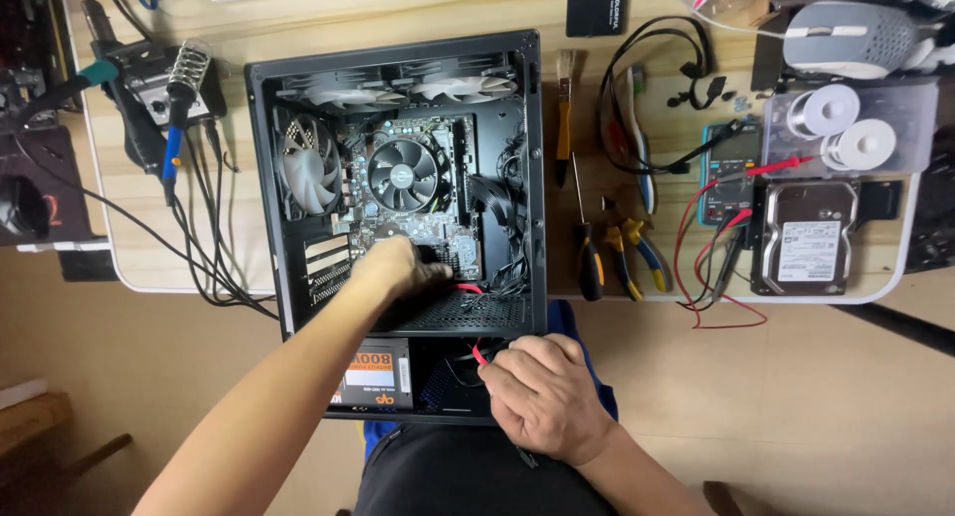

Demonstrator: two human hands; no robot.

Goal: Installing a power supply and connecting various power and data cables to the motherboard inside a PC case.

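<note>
red data cable point(468, 289) lies in the open computer case point(261, 178) at the bench's front edge; your left hand point(398, 267) pinches near it, right hand point(542, 397) curls on the case's lower edge. seat connectors gently.

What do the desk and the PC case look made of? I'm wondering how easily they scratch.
Desk: looks like pale wood or wood-look laminate, matte, with visible grain lines and a white edge. Case: seems to be black painted sheet metal, with thin folded edges and a perforated panel.

Left hand point(398, 267) inside open computer case point(264, 178); right hand point(542, 392) on red cable point(478, 354).
</note>
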